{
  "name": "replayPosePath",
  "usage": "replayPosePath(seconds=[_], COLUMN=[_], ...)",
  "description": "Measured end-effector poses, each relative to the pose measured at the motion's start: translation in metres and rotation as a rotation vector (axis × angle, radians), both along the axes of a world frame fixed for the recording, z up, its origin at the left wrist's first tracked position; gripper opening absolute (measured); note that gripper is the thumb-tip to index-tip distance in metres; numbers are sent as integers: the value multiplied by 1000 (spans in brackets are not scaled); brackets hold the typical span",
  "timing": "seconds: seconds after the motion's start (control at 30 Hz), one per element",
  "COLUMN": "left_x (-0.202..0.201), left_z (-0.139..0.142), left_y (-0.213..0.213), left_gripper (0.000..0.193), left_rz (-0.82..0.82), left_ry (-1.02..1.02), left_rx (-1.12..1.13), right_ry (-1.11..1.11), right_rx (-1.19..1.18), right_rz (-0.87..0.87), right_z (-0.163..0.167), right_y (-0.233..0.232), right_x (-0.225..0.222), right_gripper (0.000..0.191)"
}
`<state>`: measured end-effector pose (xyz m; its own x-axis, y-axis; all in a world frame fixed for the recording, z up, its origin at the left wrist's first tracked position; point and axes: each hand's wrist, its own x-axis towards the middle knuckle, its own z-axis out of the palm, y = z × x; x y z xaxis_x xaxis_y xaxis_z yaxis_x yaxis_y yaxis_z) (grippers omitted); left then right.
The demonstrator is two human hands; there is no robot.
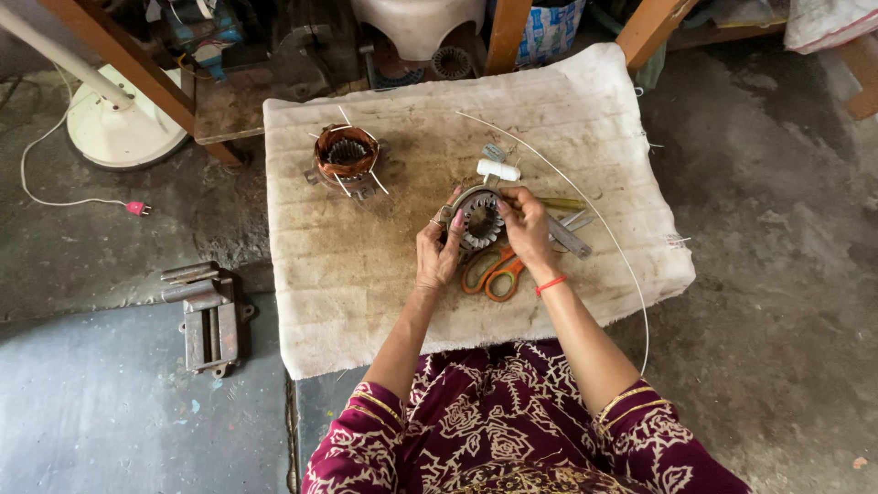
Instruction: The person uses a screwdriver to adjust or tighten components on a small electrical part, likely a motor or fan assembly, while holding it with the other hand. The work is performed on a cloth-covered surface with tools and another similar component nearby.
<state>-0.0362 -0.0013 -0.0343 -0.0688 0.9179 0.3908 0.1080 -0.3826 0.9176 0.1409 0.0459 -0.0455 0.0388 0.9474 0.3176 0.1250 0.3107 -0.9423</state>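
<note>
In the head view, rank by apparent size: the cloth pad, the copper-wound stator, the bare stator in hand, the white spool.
1. Cloth pad, by far the largest.
2. Copper-wound stator and bare stator: too alike to rank; hands hide part of the bare one.
3. White spool, smallest.

The single head-worn camera is looking almost straight down from above the person's lap, facing forward over the cloth-covered bench point(366, 311), sitting close, and also taking in the surrounding concrete floor point(777, 274).
</note>
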Motion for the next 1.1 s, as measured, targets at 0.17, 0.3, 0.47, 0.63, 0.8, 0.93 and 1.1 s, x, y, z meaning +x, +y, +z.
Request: replayPosePath(seconds=[0.17, 0.3, 0.47, 0.63, 0.8, 0.93, 1.1], left_x=[0, 1, 1, 1, 2, 0, -2], left_z=[0, 3, 7, 7, 6, 5, -10], left_y=[0, -2, -4, -2, -1, 0, 5], left_gripper=[44, 44, 43, 42, 42, 43, 42], left_rz=[-7, -15, -14, -34, -34, -37, -39], left_ry=[-32, -30, -46, -89, -107, -133, -104], left_rx=[-65, -24, -10, -15, -5, -80, 52], right_ry=[59, 309, 271, 190, 290, 297, 306], right_rx=[-11, 1, -52, -8, -50, -125, -106], right_rz=[18, 178, 181, 141, 269, 381, 344], right_z=[2, 2, 5, 7, 9, 9, 7], right_y=[-1, -3, -4, -1, -5, -3, 1], right_x=[0, 9, 11, 4, 15, 20, 19], right_gripper=[13, 19, 29, 25, 38, 56, 54])
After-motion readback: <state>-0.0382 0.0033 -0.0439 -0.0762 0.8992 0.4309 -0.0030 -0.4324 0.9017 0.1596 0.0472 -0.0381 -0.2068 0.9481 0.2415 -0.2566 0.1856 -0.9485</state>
